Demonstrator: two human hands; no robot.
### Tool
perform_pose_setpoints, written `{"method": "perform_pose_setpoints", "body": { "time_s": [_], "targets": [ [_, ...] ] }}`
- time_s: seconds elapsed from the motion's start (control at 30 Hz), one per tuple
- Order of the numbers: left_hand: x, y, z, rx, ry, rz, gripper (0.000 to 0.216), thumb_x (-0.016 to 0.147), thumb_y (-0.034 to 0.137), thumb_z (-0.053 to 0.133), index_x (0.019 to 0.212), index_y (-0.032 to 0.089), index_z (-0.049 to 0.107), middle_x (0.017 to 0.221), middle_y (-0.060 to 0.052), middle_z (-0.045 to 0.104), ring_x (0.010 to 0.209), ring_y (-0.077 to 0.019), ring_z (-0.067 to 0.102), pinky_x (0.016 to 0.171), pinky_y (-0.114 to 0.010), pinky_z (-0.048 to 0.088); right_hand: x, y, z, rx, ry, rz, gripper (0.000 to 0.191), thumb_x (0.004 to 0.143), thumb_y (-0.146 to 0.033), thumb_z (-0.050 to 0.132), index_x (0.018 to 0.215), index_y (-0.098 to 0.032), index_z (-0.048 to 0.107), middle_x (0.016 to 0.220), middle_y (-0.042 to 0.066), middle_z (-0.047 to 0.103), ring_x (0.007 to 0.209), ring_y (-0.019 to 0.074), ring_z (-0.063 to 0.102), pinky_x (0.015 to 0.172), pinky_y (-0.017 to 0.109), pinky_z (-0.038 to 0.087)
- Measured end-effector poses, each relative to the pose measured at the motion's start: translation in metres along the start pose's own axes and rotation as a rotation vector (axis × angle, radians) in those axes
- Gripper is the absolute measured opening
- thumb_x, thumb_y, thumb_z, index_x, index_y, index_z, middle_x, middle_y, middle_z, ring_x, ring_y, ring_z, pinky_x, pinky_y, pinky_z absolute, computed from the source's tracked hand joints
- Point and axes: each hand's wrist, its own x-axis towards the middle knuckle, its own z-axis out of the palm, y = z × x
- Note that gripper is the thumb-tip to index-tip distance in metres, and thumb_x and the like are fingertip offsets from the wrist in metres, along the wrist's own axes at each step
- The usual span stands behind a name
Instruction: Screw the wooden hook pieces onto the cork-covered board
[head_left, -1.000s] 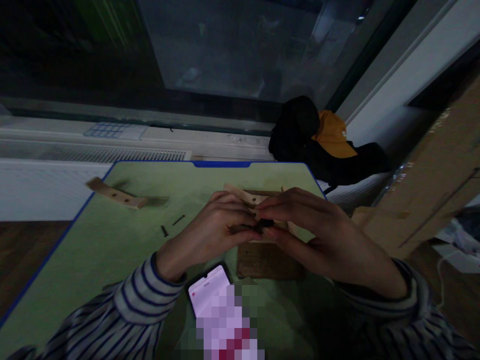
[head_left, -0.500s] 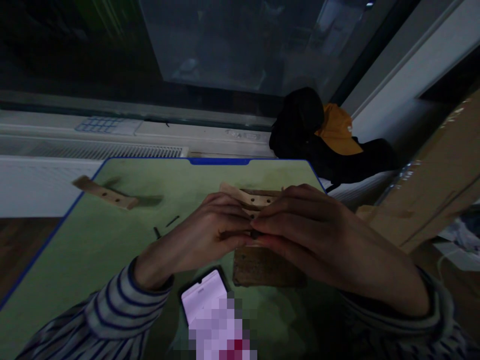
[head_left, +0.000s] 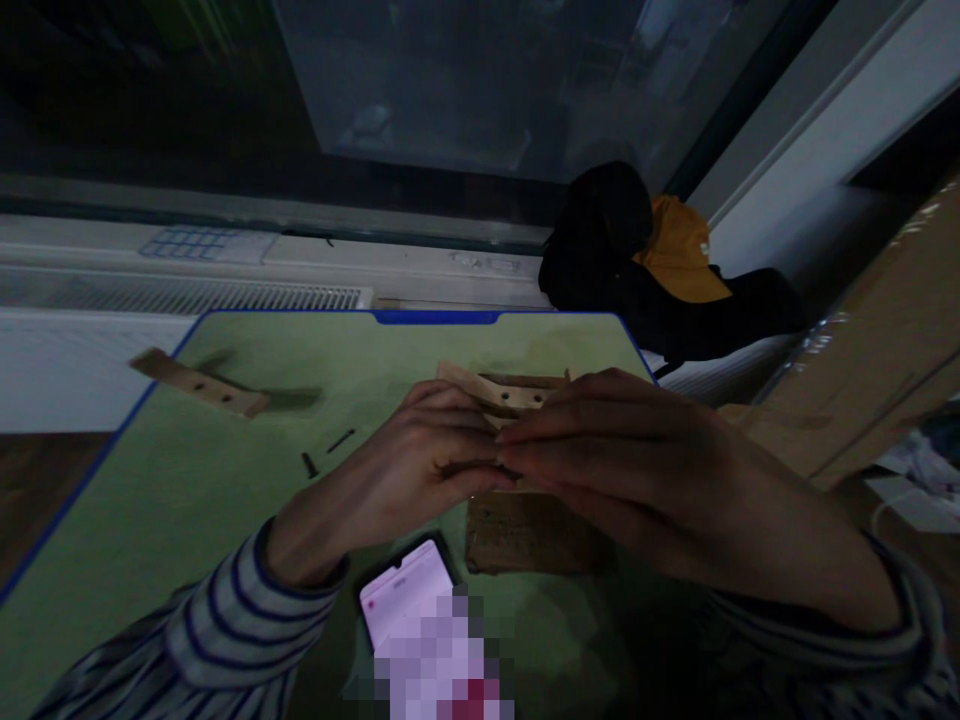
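Observation:
Over a dark wooden block [head_left: 540,535], my left hand [head_left: 435,450] is closed on a light wooden piece [head_left: 501,424], mostly hidden by my fingers. My right hand [head_left: 622,455] meets it from the right, fingers pressed together against the same piece; whatever lies at its fingertips is too dark and covered to make out. Just behind my fingers, a curved wooden piece with two holes [head_left: 491,392] rests at the far side of the block. To the left of my left wrist lie a short dark screw [head_left: 310,465] and a thin dark pin [head_left: 341,440].
Another curved wooden piece with holes [head_left: 199,384] juts over the left edge of the green table [head_left: 247,510]. A lit phone [head_left: 409,585] lies in front of the block. Beyond the table stand a radiator [head_left: 225,293], a yellow cap [head_left: 679,255] on dark fabric, and cardboard [head_left: 877,340].
My right hand has shifted slightly right, and its fingers now cover the dark spot seen between my fingertips earlier. My left hand keeps nearly the same place. The view has tilted a little.

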Motion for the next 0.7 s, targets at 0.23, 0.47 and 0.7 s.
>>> {"method": "perform_pose_setpoints", "body": {
  "time_s": [0.23,0.47,0.7],
  "targets": [
    [0.0011,0.0001,-0.0019,-0.020,-0.068,0.014,0.021,0.092,0.029,0.052,0.107,0.031,0.066,0.108,0.003,0.069,0.111,-0.0154,0.055,0.102,-0.033,0.033,0.0036,-0.0015,0.0044,-0.102,-0.006,0.050,0.016,0.092,-0.024,0.050,0.100,-0.016,0.062,0.096,0.006,0.067,0.090,0.0181,0.059,0.078,0.034,0.048],
    [0.0020,0.0030,-0.0019,0.029,0.000,-0.016,0.018,0.083,0.037,0.064,0.098,0.029,0.068,0.106,0.003,0.069,0.110,-0.0175,0.053,0.102,-0.035,0.032,0.0024,-0.0020,0.0063,-0.068,0.009,0.046,0.013,0.091,-0.023,0.053,0.098,-0.016,0.061,0.094,0.007,0.065,0.090,0.0178,0.059,0.079,0.033,0.047],
    [-0.0026,0.0000,-0.0002,0.024,0.027,0.039,0.016,0.088,0.035,0.058,0.097,0.026,0.068,0.107,0.001,0.067,0.111,-0.0188,0.052,0.100,-0.038,0.033,-0.0003,-0.0048,-0.0006,0.005,-0.071,-0.027,0.032,0.091,-0.017,0.051,0.123,-0.014,0.053,0.127,0.003,0.059,0.121,0.0123,0.048,0.103,0.028,0.038]
  ]
}}
